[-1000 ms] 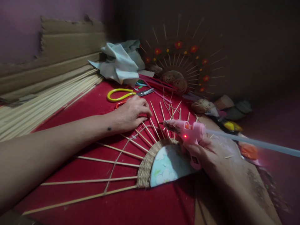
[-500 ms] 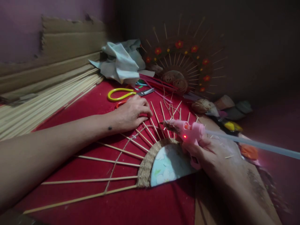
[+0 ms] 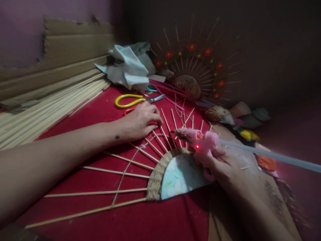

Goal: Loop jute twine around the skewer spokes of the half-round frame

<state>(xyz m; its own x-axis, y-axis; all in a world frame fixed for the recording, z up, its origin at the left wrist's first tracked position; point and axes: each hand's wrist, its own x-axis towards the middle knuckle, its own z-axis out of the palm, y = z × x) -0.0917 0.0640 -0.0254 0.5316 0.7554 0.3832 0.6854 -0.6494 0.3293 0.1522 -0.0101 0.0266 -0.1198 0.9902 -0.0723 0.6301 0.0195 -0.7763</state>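
A half-round piece with a pale blue floral centre (image 3: 179, 180) and a woven rope border (image 3: 155, 179) lies on red cloth, thin sticks (image 3: 130, 174) fanning out from it. Thin twine (image 3: 122, 179) crosses the sticks in an arc. My left hand (image 3: 145, 121) rests over the upper stick ends, thumb and fingers pressed together; what they pinch is too small to make out. My right hand (image 3: 215, 164) is wrapped round a pink glue gun (image 3: 207, 142) with a lit red light. Its dark nozzle points left above the sticks, and a long glue stick (image 3: 271, 155) runs out its back.
Yellow-handled scissors (image 3: 129, 101) lie beyond my left hand. A bundle of pale sticks (image 3: 57, 103) and cardboard (image 3: 77, 43) are at the left. Crumpled cloth (image 3: 131, 67), twine balls (image 3: 187, 87) and a flowered stick piece (image 3: 192, 48) stand at the back.
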